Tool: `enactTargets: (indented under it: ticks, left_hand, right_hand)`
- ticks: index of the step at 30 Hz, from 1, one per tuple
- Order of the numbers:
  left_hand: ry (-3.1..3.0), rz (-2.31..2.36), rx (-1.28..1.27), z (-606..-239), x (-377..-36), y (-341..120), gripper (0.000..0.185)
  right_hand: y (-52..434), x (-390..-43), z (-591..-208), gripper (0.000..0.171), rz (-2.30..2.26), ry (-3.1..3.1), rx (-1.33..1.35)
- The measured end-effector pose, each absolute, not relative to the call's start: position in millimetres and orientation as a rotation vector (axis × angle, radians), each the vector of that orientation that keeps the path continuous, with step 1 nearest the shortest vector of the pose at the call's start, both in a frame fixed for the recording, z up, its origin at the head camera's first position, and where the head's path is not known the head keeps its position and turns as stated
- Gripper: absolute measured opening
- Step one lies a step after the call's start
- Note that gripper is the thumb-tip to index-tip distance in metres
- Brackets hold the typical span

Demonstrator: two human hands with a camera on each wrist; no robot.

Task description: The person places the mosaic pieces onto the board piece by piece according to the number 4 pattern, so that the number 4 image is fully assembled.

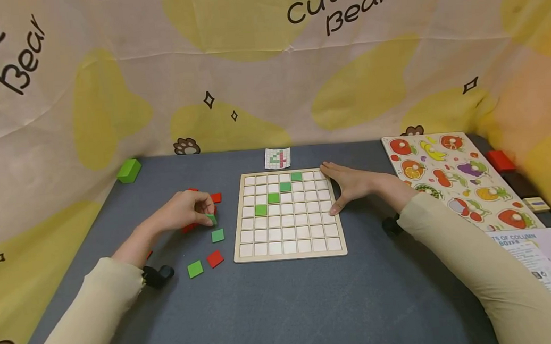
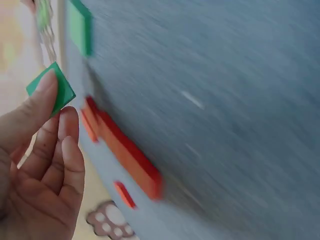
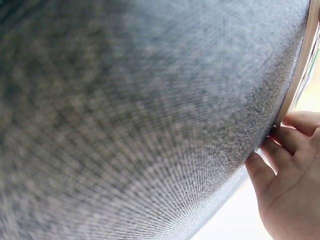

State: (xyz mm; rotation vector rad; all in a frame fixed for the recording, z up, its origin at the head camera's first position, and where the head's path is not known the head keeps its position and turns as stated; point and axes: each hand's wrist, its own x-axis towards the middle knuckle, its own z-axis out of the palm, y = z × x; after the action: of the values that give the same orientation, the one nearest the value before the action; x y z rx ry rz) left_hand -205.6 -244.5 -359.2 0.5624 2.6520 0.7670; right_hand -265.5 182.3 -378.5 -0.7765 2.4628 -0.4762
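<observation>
My left hand (image 1: pixel 182 209) pinches a green square tile (image 2: pixel 65 96) between thumb and fingers, left of the board. The wooden grid board (image 1: pixel 291 256) lies mid-table with white cells; several green tiles (image 1: pixel 273 197) form a diagonal rising to the right. My right hand (image 1: pixel 353 181) rests at the board's right edge, thumb and fingers spread; the right wrist view shows fingertips (image 3: pixel 254 161) by the wooden edge. Under and beside my left hand lie red tiles (image 1: pixel 216 197), partly hidden. Nearer me are a green tile (image 1: pixel 217 235), another green tile (image 1: pixel 195 269) and a red tile (image 1: pixel 215 259).
Behind the board lies a small card (image 1: pixel 277 158) with a green and red grid pattern. A green block (image 1: pixel 129 171) sits at the back left. At right are a fruit picture board (image 1: pixel 453 181), a red block (image 1: pixel 501 161) and a printed sheet (image 1: pixel 546 265). Patterned cloth hangs behind.
</observation>
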Motion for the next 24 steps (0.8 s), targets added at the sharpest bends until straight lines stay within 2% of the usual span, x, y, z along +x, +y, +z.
enactTargets:
  ticks: [13,24]
  left_hand:
    - [2.623,0.905,0.673,-360,-206,-166,0.01]
    - [2.65,0.798,0.728,-367,-204,-145,0.013]
  right_hand:
    - [182,-264,-378,0.128,-0.496,2.453,-0.767]
    - [183,-265,-379,0.128,-0.498,2.453,-0.773]
